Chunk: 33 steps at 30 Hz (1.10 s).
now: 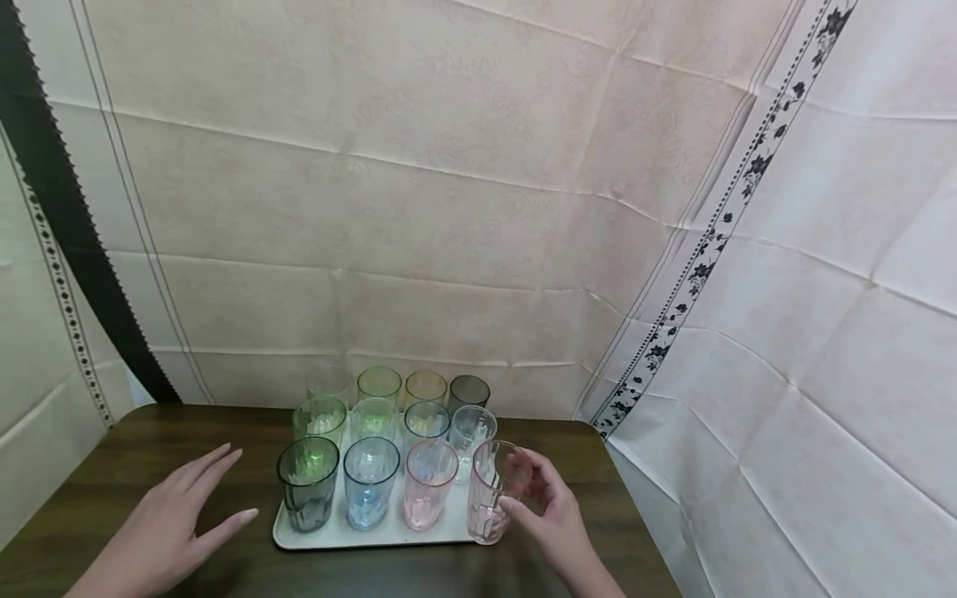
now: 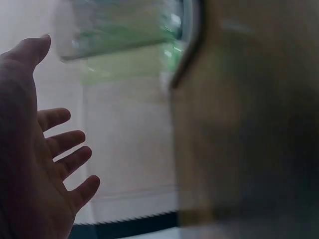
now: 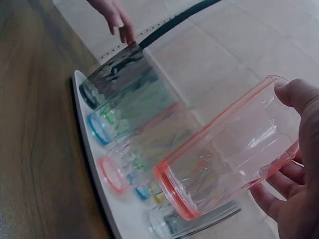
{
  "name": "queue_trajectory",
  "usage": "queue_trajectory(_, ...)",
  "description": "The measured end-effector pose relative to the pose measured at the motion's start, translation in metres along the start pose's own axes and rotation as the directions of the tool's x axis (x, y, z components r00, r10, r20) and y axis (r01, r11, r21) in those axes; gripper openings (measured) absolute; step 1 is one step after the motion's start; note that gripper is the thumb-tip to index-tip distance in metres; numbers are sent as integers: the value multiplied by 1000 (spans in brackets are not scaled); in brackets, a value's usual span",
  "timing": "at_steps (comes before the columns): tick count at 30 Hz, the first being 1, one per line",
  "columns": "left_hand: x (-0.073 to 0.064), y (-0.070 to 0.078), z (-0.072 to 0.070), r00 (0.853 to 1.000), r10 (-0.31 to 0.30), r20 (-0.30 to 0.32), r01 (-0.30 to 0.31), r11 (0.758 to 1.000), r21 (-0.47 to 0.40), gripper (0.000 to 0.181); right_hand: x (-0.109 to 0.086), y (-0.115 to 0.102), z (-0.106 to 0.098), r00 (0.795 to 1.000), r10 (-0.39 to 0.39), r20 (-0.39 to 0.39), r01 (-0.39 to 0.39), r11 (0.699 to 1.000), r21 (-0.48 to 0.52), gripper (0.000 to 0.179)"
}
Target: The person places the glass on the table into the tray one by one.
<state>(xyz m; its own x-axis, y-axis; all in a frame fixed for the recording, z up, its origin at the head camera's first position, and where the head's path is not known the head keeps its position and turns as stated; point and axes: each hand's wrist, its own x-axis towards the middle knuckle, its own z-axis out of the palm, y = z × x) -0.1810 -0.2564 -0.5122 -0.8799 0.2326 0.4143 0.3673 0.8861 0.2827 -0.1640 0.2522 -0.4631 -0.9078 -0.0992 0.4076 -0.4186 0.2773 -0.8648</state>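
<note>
Against the creased backdrop, our right grip (image 1: 549, 507) pinched a pink glass (image 1: 495, 492) at the tray (image 1: 299, 538) edge, our left grip (image 1: 175, 519) hovered spread, its wrist view blurred.

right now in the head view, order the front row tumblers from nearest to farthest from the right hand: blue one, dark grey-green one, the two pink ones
1. Pink ribbed plastic tumbler, front right corner of the white tray, gripped by the right hand.
2. Second pink tumbler, next to its left.
3. Blue clear tumbler, left of that.
4. Dark grey-green tumbler, front left corner, nearest the left hand.
</note>
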Motion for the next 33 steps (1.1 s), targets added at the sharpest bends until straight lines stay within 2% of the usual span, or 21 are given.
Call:
queue_trajectory(6,-7,-25,22,995,-68,72,64,996,61,102,8,20,5,999,20,-26,-19,999,44,64)
queue_trajectory(12,-12,-34,32,993,-97,70,91,993,81,105,13,37,13,999,38,-29,-35,996,82,69)
queue_trajectory(18,-14,-37,33,990,-116,76,111,991,72,108,14,56,22,995,100,-23,-96,985,145,71)
queue_trajectory(23,-16,-37,32,989,-126,81,121,990,73,109,15,70,27,994,107,-20,-102,982,158,74)
queue_trajectory(33,-18,-40,30,985,-139,103,134,989,56,109,17,76,36,997,78,-27,-72,984,164,69)
